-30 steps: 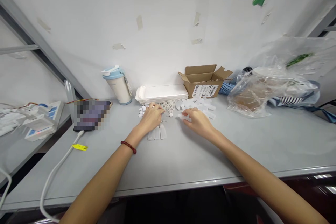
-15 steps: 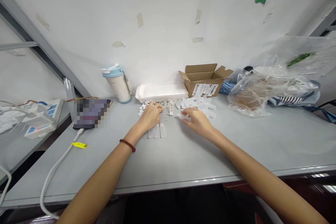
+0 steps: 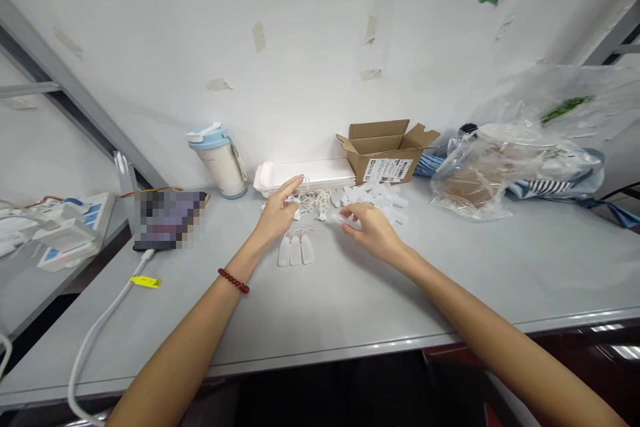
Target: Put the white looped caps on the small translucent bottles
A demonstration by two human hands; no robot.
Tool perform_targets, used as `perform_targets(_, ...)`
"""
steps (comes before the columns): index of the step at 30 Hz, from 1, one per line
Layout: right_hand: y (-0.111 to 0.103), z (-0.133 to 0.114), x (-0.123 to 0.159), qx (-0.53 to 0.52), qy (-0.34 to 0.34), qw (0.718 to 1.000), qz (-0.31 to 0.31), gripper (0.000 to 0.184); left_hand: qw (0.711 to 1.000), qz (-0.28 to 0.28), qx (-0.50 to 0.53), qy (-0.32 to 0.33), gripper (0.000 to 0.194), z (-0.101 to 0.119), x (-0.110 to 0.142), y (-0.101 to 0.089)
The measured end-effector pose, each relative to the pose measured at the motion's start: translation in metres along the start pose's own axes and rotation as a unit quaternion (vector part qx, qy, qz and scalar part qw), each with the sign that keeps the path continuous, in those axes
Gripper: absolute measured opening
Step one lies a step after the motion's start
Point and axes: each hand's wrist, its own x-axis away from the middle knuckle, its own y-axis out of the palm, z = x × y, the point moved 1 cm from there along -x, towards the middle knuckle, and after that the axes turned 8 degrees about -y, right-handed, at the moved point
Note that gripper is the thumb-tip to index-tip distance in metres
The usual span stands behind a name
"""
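Note:
My left hand (image 3: 278, 212) is raised over a pile of white cords (image 3: 316, 201), some with small white end pieces. A thin pale loop of cord shows at its fingertips, which look pinched, though the grip is partly hidden. My right hand (image 3: 369, 225) pinches a translucent plastic sleeve (image 3: 340, 219) between thumb and fingers, low over the table. More such sleeves (image 3: 373, 195) lie loosely heaped just behind it. Between my hands, nearer to me, three frosted sleeves (image 3: 296, 250) lie side by side, each with a short white cord at its top.
Behind the cords lies a stack of white trays (image 3: 310, 172), with an open cardboard box (image 3: 387, 163) beside it. A tumbler (image 3: 220, 163) and a phone (image 3: 170, 220) on a white cable (image 3: 107, 310) are at left. A clear plastic bag (image 3: 470, 193) sits at right.
My left hand has lifted off the cord pile and tilted upward, with a pale cord at its fingertips. My right hand stays nearly in place with the sleeve. The view has shifted slightly.

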Motion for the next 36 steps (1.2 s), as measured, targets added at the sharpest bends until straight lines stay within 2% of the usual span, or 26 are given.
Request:
perform_targets(4,0.000,-0.003,0.000,-0.111,0.007,0.993,0.046,0.018,1.000,-0.015,-0.010,0.012,0.059,0.008,0.008,0.003)
perform_targets(7,0.000,-0.005,0.000,-0.218,0.017,0.974,0.065,0.024,0.995,-0.044,-0.069,0.053,0.053,0.015,0.020,0.012)
perform_targets(10,0.000,-0.007,0.001,-0.275,0.011,0.959,0.067,0.029,0.988,-0.067,-0.109,0.089,0.051,0.023,0.031,0.020)
perform_targets(19,0.006,-0.009,0.002,-0.297,0.045,0.950,0.085,0.029,0.994,-0.040,-0.073,0.067,0.037,0.034,0.043,0.021)
perform_targets(24,0.008,-0.009,0.002,-0.312,0.037,0.946,0.085,0.032,0.990,-0.032,-0.083,0.111,0.037,0.035,0.045,0.024)
perform_targets(31,0.009,-0.008,0.002,-0.315,0.033,0.946,0.064,0.039,0.988,-0.035,-0.075,0.133,0.039,0.034,0.047,0.028)
perform_targets(36,0.011,-0.004,0.002,-0.363,0.043,0.930,0.043,0.040,0.987,-0.033,-0.062,0.145,0.037,0.034,0.048,0.029)
